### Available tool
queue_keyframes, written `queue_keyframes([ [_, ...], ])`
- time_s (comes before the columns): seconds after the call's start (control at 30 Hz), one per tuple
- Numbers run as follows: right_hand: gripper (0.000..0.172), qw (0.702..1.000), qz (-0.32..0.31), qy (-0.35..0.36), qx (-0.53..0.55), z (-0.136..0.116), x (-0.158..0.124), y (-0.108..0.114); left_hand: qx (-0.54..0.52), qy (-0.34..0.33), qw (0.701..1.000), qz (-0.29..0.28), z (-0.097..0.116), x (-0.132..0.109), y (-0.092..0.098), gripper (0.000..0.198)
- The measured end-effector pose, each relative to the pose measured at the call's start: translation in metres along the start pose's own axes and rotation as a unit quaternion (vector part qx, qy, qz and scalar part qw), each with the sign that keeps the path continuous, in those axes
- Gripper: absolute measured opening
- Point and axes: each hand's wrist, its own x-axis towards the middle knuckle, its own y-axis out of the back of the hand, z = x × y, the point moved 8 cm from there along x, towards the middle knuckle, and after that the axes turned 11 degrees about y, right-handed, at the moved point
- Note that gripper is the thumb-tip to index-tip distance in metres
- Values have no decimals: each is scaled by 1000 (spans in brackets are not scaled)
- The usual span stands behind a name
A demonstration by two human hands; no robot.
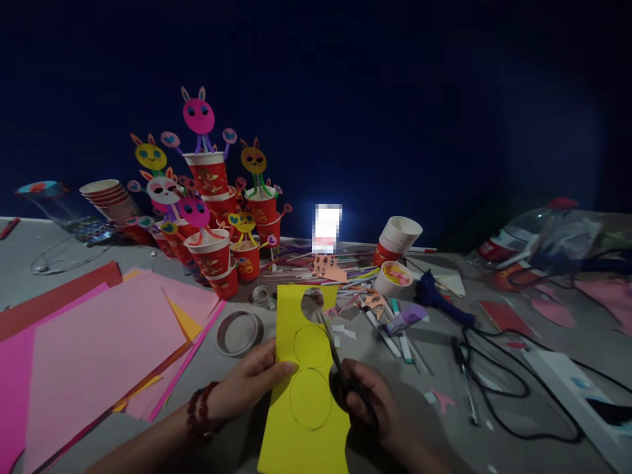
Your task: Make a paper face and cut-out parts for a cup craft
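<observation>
A person's two hands work with yellow paper at a grey desk (197, 362). The yellow sheet (303, 451) stands front and center, between the two hands, with a round opening near its top end and two drawn circles, one above the other, below it. The left hand (249, 382), a dark red beaded bracelet (201, 411) at its wrist, grasps the sheet by its left edge, thumb pressed on the face near the gap between the circles; its other fingers are partly hidden behind the paper. The right hand (368, 398) has its fingers closed around the handles of dark scissors (337, 355), whose blades point up and lie over the sheet's right side, beside the upper circle. Whether the blades are biting into the paper cannot be told.

At left, large pink sheets (113, 349) overlap near a roll of tape (221, 332). Behind them, red paper cups (210, 257) carry long-eared paper figures (199, 117) in pink, yellow and orange. To the right lie a purple glue stick (405, 319) and a dark blue tool (428, 289), near a white-rimmed cup (388, 284) of colored paper pieces and a red-capped bottle (516, 237).
</observation>
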Motion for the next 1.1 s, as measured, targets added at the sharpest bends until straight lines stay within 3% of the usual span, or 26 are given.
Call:
queue_keyframes([
  [0.9,67,1000,-23,-9,-8,-12,3,5,5,13,1000,2,6,-3,7,44],
  [1.1,67,993,-39,-87,70,5,-1,-2,-8,25,1000,12,4,-3,12,44],
])
